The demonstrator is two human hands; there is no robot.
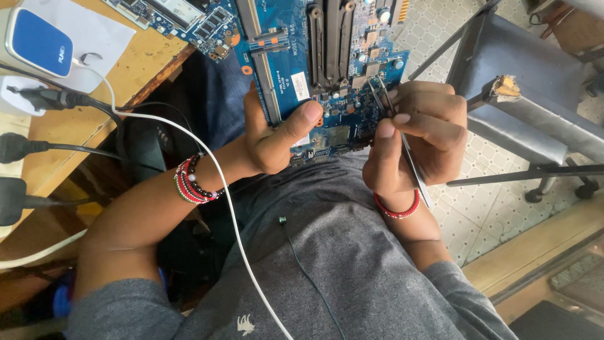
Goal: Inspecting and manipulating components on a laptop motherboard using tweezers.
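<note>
Left hand (277, 141) fingers clamped on blue circuit board (321, 56), thumb on top; right hand (415, 135) fingers pinching tweezers (402, 135), tips on board.

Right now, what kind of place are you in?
Probably a small electronics repair spot: the left hand holds a blue circuit board, the right hand works tweezers on it, beside plugged-in cables.

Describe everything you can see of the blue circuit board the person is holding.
The blue circuit board is a large flat board, densely set with small chips, long slots, a white sticker and a dark ridged metal part near its middle. It lies over the person's lap, its far end cut off by the picture's top edge. The left hand grips its near edge, thumb pressed on top. The right hand holds thin metal tweezers, their tips on the board's near right area.
</note>
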